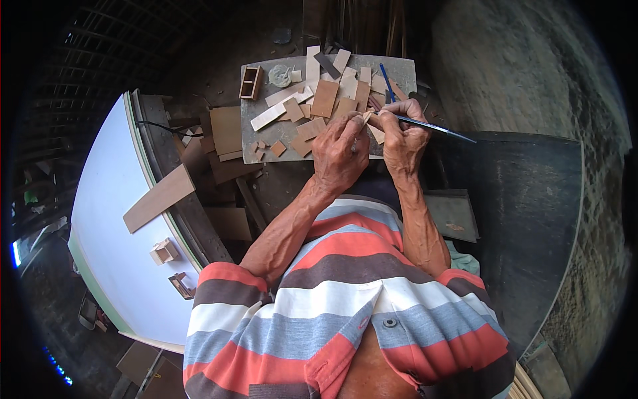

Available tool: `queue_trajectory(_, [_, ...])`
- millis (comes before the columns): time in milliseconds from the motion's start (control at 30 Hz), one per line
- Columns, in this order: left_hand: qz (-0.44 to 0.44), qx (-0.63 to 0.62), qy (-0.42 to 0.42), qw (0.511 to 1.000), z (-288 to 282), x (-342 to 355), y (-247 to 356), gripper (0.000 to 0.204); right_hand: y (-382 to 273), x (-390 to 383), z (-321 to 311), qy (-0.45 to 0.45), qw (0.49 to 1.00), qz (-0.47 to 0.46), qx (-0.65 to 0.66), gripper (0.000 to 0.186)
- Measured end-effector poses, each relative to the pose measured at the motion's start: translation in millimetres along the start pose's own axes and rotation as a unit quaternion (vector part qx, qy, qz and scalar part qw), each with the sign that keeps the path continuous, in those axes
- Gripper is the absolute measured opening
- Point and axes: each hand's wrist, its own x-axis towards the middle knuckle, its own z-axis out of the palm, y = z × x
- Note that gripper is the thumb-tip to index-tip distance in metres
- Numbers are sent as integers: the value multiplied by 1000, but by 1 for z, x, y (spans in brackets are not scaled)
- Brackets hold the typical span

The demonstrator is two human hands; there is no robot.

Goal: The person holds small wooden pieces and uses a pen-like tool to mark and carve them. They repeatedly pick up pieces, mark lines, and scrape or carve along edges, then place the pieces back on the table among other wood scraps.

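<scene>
Pinching a small wooden piece (374,122) in left hand (341,151) and right hand (404,136), both close together at the near side of the bench (256,110), with a slim brush (442,128) also in the right, slanting past the bench's right edge. Strewn beyond with flat wood offcuts (324,98) across the bench's middle, and with a divided wooden box (252,82) at its far-left corner. Out left of the bench, with a plank (159,198) and two small frames (161,253) resting on a white board (119,179).

At left, a white board (106,193) bears a brown plank (159,198). At right, a dark panel (525,199) is beside a rough wall (538,66), with a pale green cloth (465,260) left of the panel.
</scene>
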Motion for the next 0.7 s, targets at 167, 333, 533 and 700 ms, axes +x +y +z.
queue_trajectory(167, [-2, -4, 6, 1000, 1, 1, 0, 29, 4, 0, -2, -12, 1000, -20, -8, 5])
queue_trajectory(333, [0, -1, 10, 1000, 2, 1, 0, 29, 1, 0, -2, 0, 1000, 2, 11, 6])
queue_trajectory(533, [-12, -3, 14, 1000, 3, 4, 3, 23, 5, 2, -4, -7, 1000, -14, -12, 5])
queue_trajectory(700, [-18, -3, 9, 1000, 4, 4, 2, 22, 2, 3, -3, -9, 1000, -12, -17, 5])
